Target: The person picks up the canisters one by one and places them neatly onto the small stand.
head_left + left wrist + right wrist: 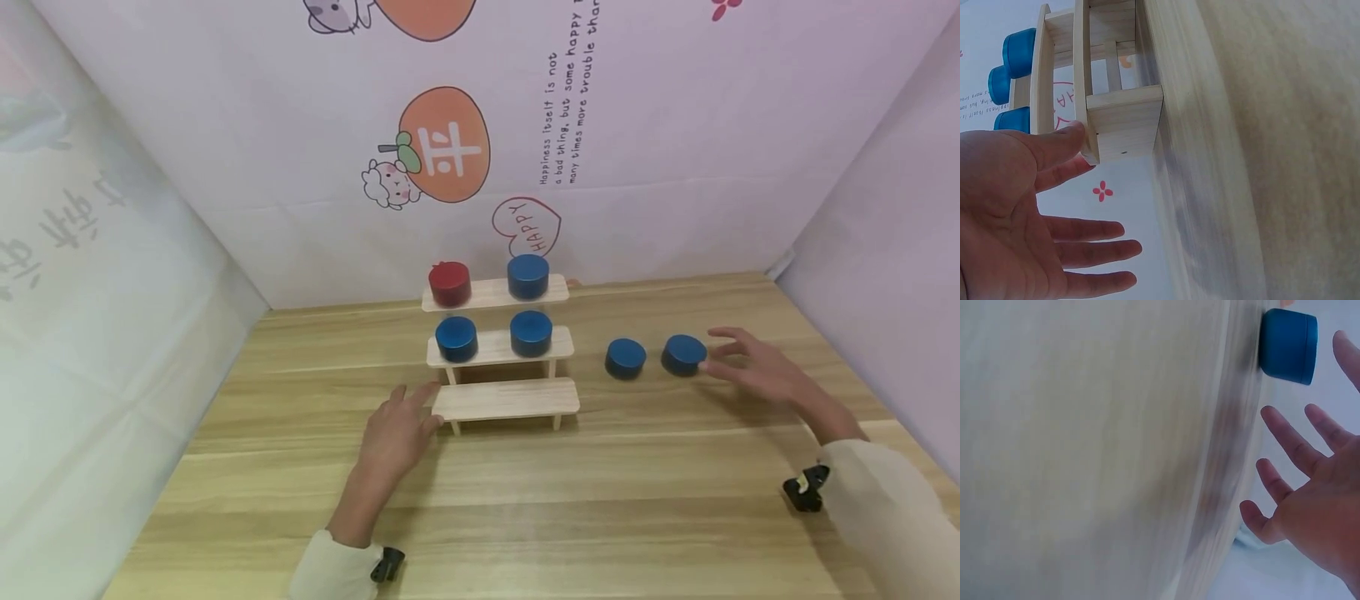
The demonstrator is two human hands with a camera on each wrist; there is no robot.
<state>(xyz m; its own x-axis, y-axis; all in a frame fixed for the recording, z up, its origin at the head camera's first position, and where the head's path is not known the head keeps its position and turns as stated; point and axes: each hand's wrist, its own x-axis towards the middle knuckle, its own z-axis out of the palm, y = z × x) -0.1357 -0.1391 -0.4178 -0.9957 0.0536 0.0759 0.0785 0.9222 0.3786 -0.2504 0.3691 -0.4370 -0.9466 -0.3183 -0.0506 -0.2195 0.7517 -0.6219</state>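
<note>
A three-step wooden display stand (pixel 506 399) is at the middle of the table. My left hand (pixel 396 429) is at the left end of its lowest step, thumb and index finger pinching the board; in the left wrist view the other fingers (pixel 1099 251) stick out straight. A short red cylinder (pixel 450 284) and a blue cylinder (pixel 528 277) sit on the top step, two more blue cylinders (pixel 531 334) on the middle one. Right of the stand, two blue cylinders (pixel 625 358) lie on the table. My right hand (pixel 765 371), fingers spread, is beside the rightmost cylinder (pixel 683 356).
The wood-grain table (pixel 570 508) meets a printed white cloth (pixel 660 217) behind the stand. More cloth hangs at the left and right sides. A black wrist device (pixel 806 489) is at the right sleeve, another (pixel 387 565) at the left.
</note>
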